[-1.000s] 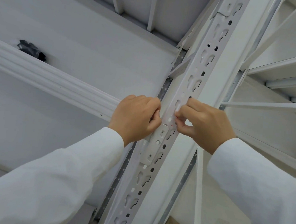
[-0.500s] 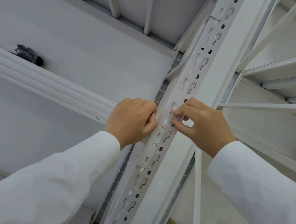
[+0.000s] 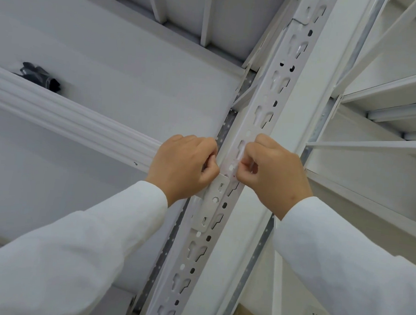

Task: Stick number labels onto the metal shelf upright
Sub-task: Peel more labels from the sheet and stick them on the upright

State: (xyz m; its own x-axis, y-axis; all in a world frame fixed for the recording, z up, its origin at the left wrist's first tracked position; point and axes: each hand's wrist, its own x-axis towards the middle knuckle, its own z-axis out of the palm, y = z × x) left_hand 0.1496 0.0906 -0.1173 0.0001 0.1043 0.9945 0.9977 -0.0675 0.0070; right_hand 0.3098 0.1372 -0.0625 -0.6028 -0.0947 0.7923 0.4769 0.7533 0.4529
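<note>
A dark bundle [image 3: 39, 78] lies on the shelf [image 3: 125, 60] at the left, half hidden behind the shelf's front rail [image 3: 64, 117]. The left hand [image 3: 184, 166] is curled in a fist against the left edge of the white slotted upright [image 3: 261, 116], and whether it grips anything cannot be told. The right hand [image 3: 275, 177] pinches a small pale label [image 3: 239, 157], hard to make out, against the upright's face just above a bracket plate [image 3: 213, 202].

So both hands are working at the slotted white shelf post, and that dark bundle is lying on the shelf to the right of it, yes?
Not quite. In the head view the dark bundle lies on the shelf to the left of the shelf post, not the right. The left hand and right hand are indeed both at the post.
</note>
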